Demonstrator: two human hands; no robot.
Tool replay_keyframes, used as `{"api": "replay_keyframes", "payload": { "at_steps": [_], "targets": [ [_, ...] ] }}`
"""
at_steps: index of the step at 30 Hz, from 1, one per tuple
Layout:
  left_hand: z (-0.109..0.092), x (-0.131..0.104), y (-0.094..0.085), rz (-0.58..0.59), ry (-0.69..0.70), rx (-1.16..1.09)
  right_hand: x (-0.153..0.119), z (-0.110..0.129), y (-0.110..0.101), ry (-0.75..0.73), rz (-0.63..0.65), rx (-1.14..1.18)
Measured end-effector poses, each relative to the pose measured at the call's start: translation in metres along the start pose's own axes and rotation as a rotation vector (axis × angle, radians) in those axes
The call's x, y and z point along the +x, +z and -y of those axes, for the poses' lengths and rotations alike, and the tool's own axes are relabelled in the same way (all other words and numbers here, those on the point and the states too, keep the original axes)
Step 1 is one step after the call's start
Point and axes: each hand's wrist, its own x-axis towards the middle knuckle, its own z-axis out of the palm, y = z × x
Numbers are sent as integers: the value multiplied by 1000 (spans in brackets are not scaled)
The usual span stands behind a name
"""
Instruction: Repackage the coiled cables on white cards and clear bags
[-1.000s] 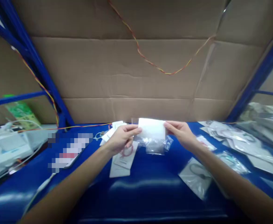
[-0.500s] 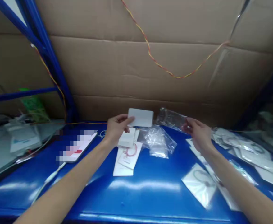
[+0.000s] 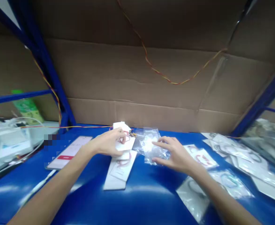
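Note:
My left hand (image 3: 109,142) is bent over a white card (image 3: 128,144) with a red cord on it, thumb at its lower edge and fingers across its top; it appears to grip the card. Beneath lie more white cards (image 3: 116,178), one showing a red loop. To the right, my right hand (image 3: 172,153) hovers at clear plastic bags (image 3: 149,145). Its thumb and index finger are spread apart, with nothing seen between them. Whether its fingertips touch the bags I cannot tell.
A phone (image 3: 69,153) with a white cable (image 3: 37,190) lies on the blue surface (image 3: 146,203) at left. Bagged cards with cords (image 3: 245,159) are piled at right, with more bagged pieces (image 3: 196,197) under my right forearm. Cardboard (image 3: 137,81) stands behind.
My left hand has lowered its card from a raised position to the card pile. My right hand has moved left to the bags and no longer holds up a clear bag.

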Motion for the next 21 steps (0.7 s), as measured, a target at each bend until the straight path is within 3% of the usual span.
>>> {"api": "replay_keyframes", "payload": {
  "at_steps": [3,6,8,11,15,21],
  "targets": [
    [5,-2,0,52,-41,-48,-4,-18,-28,226,-31,-121],
    [11,-2,1,98,-69,-55,-19,-57,-55,537,50,-273],
    [13,-1,2,100,-72,-50,-31,-83,-63,697,130,-310],
    [12,2,2,35,-65,-10,-42,-107,-60,809,282,-250],
    [3,6,-2,-93,-14,-8,-41,-108,-49,852,354,-185],
    [-12,10,-2,-240,73,-76,-34,-98,-42,767,266,-169]
  ]
}}
